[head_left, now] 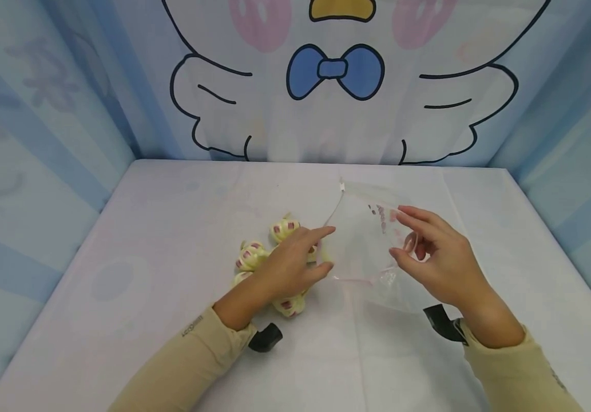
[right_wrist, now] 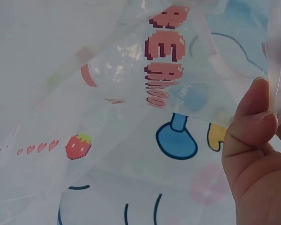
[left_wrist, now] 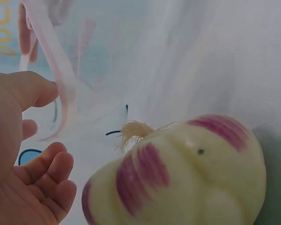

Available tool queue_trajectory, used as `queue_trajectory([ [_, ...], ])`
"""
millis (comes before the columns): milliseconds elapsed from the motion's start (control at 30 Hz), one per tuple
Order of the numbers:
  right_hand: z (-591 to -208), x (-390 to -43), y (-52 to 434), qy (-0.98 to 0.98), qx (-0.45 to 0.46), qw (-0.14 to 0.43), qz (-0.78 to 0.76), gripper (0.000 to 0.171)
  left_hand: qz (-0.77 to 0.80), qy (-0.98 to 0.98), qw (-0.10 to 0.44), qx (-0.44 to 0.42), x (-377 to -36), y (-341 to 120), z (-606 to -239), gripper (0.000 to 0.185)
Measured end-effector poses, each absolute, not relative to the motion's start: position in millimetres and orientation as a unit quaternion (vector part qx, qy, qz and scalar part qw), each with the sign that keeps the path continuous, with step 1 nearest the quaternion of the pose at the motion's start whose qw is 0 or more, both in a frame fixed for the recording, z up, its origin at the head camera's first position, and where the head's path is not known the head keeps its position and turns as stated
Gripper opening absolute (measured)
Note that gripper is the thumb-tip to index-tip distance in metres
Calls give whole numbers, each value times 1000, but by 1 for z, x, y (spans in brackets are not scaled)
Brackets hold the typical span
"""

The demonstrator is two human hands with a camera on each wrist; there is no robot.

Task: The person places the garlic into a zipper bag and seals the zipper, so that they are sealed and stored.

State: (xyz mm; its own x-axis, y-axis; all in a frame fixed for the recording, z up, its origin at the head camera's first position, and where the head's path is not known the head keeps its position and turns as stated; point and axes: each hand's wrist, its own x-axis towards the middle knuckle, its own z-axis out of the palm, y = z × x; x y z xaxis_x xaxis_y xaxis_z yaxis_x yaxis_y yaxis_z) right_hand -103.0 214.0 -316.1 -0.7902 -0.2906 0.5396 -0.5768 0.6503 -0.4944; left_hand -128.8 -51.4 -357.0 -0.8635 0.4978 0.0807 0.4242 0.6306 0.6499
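A clear plastic bag with pink printing stands partly opened over the table, its rim toward both hands. My right hand holds the bag's edge strip between thumb and fingers, index finger stretched out. In the right wrist view the thumb presses at that strip. My left hand reaches to the bag's left edge with thumb and index finger spread apart. Below it lie several pale garlic bulbs with purple streaks, partly hidden by the hand. One garlic bulb with a fibrous tuft shows large in the left wrist view.
A white cloth covers the table. Behind it hangs a curtain printed with a cartoon figure and blue bow; further blue-and-white curtains hang at the sides. Dark straps show at the sleeve cuffs.
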Motion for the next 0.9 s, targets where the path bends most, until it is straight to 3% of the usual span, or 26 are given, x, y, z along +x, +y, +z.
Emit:
queue_trajectory([
  [367, -316, -106, 212, -897, 229, 194, 324, 60, 364, 902, 20, 233, -123, -87, -347, 54],
  [533, -318, -108, 212, -901, 226, 184, 322, 60, 357, 906, 7, 226, -121, -102, -345, 58],
  [900, -320, -109, 212, -904, 216, 174, 325, 61, 346, 906, 80, 229, -110, -111, -349, 68],
])
